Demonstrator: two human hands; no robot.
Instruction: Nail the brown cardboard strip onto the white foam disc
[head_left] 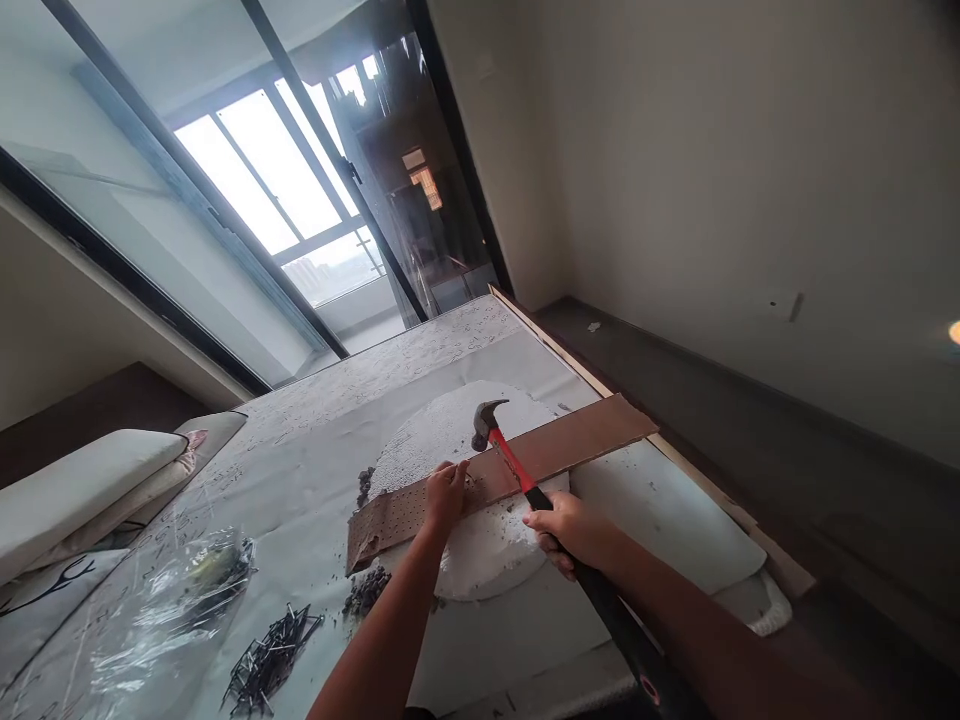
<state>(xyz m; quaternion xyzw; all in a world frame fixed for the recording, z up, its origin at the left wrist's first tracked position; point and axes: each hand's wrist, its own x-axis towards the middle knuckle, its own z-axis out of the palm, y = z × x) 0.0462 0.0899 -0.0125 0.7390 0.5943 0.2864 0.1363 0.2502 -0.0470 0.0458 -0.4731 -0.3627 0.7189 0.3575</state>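
My right hand [574,530] is closed around the black grip of a red-shafted claw hammer [491,425], its steel head raised just above a long brown strip of board [570,440]. The strip lies across a round white foam disc [480,560]; its left part is covered with rows of small holes or nail heads. My left hand [445,495] rests on the strip with fingertips pinched together right below the hammer head; what they pinch is too small to make out.
A pile of dark nails [270,660] lies at the lower left, with smaller heaps [366,590] beside the disc. A clear plastic bag [180,590] sits left. The grey sheet [300,470] covers the work surface; cushions [82,490] far left, dark floor [750,440] right.
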